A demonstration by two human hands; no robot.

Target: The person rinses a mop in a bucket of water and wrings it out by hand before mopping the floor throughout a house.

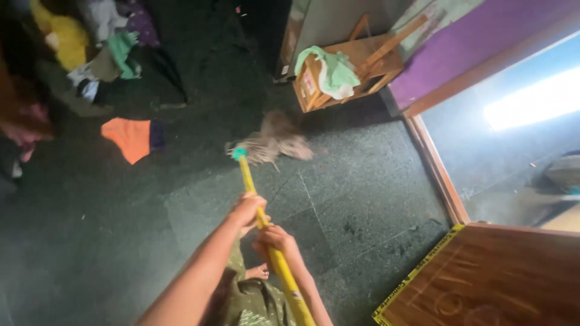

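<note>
While both hands grip a yellow mop handle point(266, 241), a person stands on a dark green stone floor point(121, 241) and looks down along the pole. The left hand point(246, 208) is wrapped around the handle higher up, fingers closed over it, and the right hand point(275, 237) clasps it just below, also closed tight around the pole. The handle runs away from the body at a slant to a teal collar point(239, 153), where the stringy, pale brown mop head point(275, 145) spreads on the floor, blurred, near the middle of the frame. One bare foot point(260, 271) shows between the forearms, beside a fold of olive patterned cloth point(254, 302) worn by the person.

Just beyond the mop head, a wooden stool point(368, 63) lies tipped against a wall, with a light green and white cloth point(332, 72) draped over it. A purple wall panel point(471, 42) rises to its right, edged by a wooden door frame point(438, 169), past which bright light falls on the ground outside. At lower right stands a brown wooden door point(495, 278) with a yellow strip point(417, 274) along its edge. At upper left, well apart from the mop, a heap of clothes point(103, 48) in yellow, grey and green sits on the floor, and an orange garment point(130, 137) lies flat near it.
</note>
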